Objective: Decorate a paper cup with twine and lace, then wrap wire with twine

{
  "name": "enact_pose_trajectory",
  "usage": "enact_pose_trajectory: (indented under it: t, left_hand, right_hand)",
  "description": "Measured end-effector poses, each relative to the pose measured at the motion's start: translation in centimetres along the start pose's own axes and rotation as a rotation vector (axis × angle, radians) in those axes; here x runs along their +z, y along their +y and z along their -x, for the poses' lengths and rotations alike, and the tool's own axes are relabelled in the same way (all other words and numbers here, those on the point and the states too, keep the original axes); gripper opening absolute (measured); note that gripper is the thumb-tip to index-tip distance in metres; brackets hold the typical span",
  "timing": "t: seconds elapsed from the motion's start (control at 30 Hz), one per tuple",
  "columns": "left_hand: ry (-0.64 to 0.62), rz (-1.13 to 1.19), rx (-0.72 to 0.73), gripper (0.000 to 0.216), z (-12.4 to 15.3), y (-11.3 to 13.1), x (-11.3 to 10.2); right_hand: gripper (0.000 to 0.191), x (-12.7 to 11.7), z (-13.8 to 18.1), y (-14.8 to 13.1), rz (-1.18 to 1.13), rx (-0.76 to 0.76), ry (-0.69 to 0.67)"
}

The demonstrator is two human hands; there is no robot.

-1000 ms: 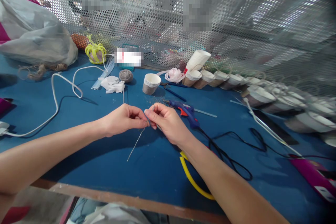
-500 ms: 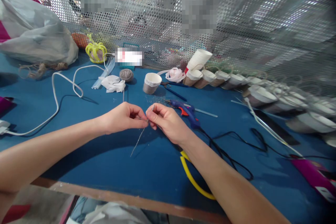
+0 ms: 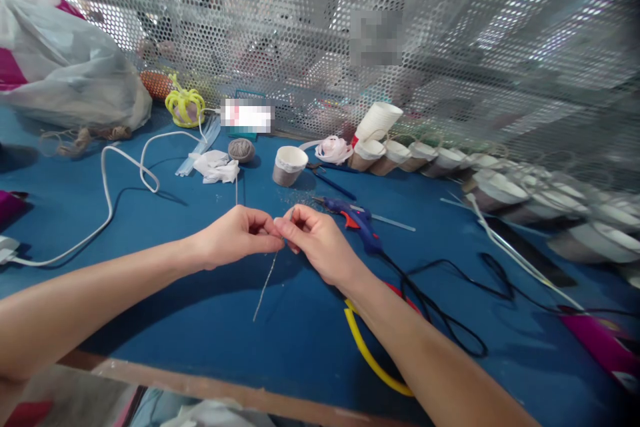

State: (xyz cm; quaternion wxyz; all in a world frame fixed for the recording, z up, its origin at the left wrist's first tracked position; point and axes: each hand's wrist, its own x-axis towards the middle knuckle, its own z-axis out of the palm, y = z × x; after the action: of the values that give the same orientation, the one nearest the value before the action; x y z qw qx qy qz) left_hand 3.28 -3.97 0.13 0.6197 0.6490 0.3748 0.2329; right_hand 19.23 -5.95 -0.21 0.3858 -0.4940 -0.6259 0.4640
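Both hands meet above the blue tabletop, fingertips touching. My left hand (image 3: 243,235) pinches a thin grey yarn (image 3: 263,291), whose loose end dangles below the fingers. Thumb and fingers of my right hand (image 3: 313,233) are closed on the same yarn; a short bit sticks up by the thumb. From the left hand the strand runs back toward a grey yarn ball (image 3: 241,150). Just beyond the hands stands a small wrapped cup (image 3: 290,165) with a white rim. Under my right forearm, yellow-handled scissors (image 3: 373,353) are partly hidden.
Right of the hands lie a blue glue gun (image 3: 357,220) with a black cord and blue-handled pliers (image 3: 334,181). Wrapped cups (image 3: 500,185) line the right back. A white cable (image 3: 107,193) winds across the left, near a large plastic bag (image 3: 75,67). Perforated metal mesh stands behind.
The hanging yarn end reaches slightly lower and hangs a little straighter. Both hands stay pinched together at nearly the same spot, while the whole view has shifted slightly.
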Motion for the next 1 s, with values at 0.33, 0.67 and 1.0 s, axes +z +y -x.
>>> enact_pose_trajectory:
  t: [0.33,0.67,1.0]
  left_hand:
    - [-0.086,0.231,-0.091,0.02,-0.1,0.2,-0.5]
    - [-0.017,0.145,-0.079,0.023,-0.5,-0.4,0.0]
    - [-0.046,0.181,-0.057,0.021,-0.8,-0.7,0.0]
  right_hand:
    - [0.026,-0.4,-0.1,-0.2,-0.284,0.016,-0.168]
    - [0.031,-0.1,-0.2,0.1,-0.155,0.045,-0.022]
    - [0.027,-0.4,-0.2,-0.1,-0.082,0.057,-0.047]
